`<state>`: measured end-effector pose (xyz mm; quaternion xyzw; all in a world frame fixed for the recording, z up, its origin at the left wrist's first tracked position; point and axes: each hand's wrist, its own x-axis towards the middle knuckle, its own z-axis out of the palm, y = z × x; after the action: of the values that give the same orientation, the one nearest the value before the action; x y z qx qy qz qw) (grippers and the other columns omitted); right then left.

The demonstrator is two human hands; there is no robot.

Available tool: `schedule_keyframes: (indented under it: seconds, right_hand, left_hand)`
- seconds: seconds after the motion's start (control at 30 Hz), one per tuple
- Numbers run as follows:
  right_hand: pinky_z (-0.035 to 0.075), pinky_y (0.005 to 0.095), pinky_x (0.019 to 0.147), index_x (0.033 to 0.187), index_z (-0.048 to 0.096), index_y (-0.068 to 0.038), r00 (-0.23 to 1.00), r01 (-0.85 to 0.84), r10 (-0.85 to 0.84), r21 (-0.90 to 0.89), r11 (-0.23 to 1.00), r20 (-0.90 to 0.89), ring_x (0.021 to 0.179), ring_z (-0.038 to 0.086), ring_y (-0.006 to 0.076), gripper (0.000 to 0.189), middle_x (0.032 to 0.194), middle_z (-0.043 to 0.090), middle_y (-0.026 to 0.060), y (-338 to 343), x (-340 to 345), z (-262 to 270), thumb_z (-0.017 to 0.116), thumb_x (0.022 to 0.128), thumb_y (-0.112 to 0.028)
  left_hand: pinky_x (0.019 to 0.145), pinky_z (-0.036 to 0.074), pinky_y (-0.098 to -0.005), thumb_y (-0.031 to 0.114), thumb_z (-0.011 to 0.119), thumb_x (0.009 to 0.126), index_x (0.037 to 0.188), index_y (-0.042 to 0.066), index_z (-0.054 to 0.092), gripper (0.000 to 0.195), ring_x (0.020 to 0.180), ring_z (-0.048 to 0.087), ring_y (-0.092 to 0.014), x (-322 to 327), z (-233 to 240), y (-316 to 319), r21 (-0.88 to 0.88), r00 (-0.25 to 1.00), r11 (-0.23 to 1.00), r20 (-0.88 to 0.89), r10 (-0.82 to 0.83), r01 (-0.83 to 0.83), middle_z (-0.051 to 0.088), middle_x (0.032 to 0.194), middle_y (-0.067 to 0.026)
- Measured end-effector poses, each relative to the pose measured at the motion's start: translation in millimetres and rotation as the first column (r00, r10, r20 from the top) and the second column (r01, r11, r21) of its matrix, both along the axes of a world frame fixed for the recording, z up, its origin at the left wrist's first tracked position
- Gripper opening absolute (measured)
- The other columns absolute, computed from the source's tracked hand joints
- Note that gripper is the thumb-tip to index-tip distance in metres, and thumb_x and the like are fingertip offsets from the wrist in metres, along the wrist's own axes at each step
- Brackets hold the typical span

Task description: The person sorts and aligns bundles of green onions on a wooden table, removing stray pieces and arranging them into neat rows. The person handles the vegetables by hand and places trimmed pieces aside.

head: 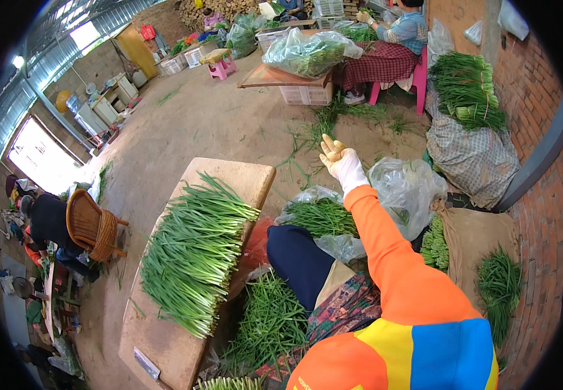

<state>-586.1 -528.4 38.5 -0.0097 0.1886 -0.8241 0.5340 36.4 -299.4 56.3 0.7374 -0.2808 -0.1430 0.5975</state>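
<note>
My right hand [339,158], in a white glove with yellowish coated fingers, is stretched out above the floor. Its fingers are slightly curled and apart, with nothing in them. My left hand is out of view. Before me, a thick slab-like tabletop [242,170] carries a broad row of Chinese chives [198,253], pale stem ends towards me. A knife [146,363] lies near the slab's lower corner. Loose chives [271,312] are heaped between the slab and my leg. More lie in a clear plastic bag [344,243] below my outstretched arm.
Tied chives [466,87] sit on a patterned sack [471,151] by the brick wall [534,273]. A crumpled plastic bag [408,190] stands beside my forearm. A co-worker [403,29] sits at a low table [262,75]. Another person [50,219] is near a wicker chair [84,222].
</note>
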Motion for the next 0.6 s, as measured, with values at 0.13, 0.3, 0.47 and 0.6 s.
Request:
schedule_keyframes:
  seconds: [0.13, 0.3, 0.47, 0.6]
  right_hand:
    - [0.009, 0.0463, 0.117, 0.069, 0.057, -0.012, 0.983, 0.080, -0.092, 0.082, 0.993, 0.157, 0.125, 0.052, 0.0250, 0.022, 0.109, 0.069, 0.0075, -12.9, -12.5, 3.5, 0.041, 0.080, -0.002]
    - [0.017, 0.0568, 0.115, 0.062, 0.053, -0.011, 0.965, 0.031, -0.048, 0.069, 0.997, 0.256, 0.106, 0.065, 0.0344, 0.033, 0.073, 0.070, 0.0064, 13.5, 12.1, -1.9, 0.033, 0.088, -0.008]
    - [0.015, 0.0569, 0.115, 0.066, 0.056, -0.010, 0.965, -0.018, 0.032, -0.056, 0.998, 0.260, 0.113, 0.062, 0.0332, 0.023, 0.082, 0.071, 0.0072, 42.7, 29.9, 12.8, 0.042, 0.081, 0.000]
    - [0.017, 0.0582, 0.114, 0.097, 0.063, -0.006, 0.999, -0.041, 0.040, 0.065, 0.997, 0.025, 0.127, 0.050, 0.0297, 0.021, 0.123, 0.063, 0.0144, 45.0, 23.7, 49.0, 0.043, 0.090, -0.008]
  left_hand:
    - [0.099, 0.045, -0.0466, 0.038, 0.046, 0.096, 0.136, 0.007, 0.051, 0.051, 0.114, 0.056, -0.035, -2.3, -2.1, -0.2, 0.014, 1.000, 1.000, 0.009, -0.005, 0.005, 0.053, 0.136, -0.0152]
    - [0.100, 0.045, -0.0465, 0.038, 0.045, 0.096, 0.136, 0.007, 0.050, 0.051, 0.114, 0.056, -0.035, -3.3, -0.4, -1.4, 0.011, 1.000, 1.000, 0.023, -0.002, 0.001, 0.053, 0.137, -0.0152]
    - [0.100, 0.045, -0.0465, 0.037, 0.044, 0.096, 0.136, 0.007, 0.050, 0.050, 0.114, 0.056, -0.035, -2.1, -3.4, 2.6, 0.012, 1.000, 1.000, 0.020, -0.002, 0.002, 0.053, 0.137, -0.0152]
    - [0.100, 0.045, -0.0464, 0.037, 0.044, 0.097, 0.137, 0.007, 0.050, 0.050, 0.114, 0.056, -0.035, -2.6, -6.4, 5.8, 0.014, 1.000, 1.000, 0.009, 0.009, -0.009, 0.052, 0.137, -0.0153]
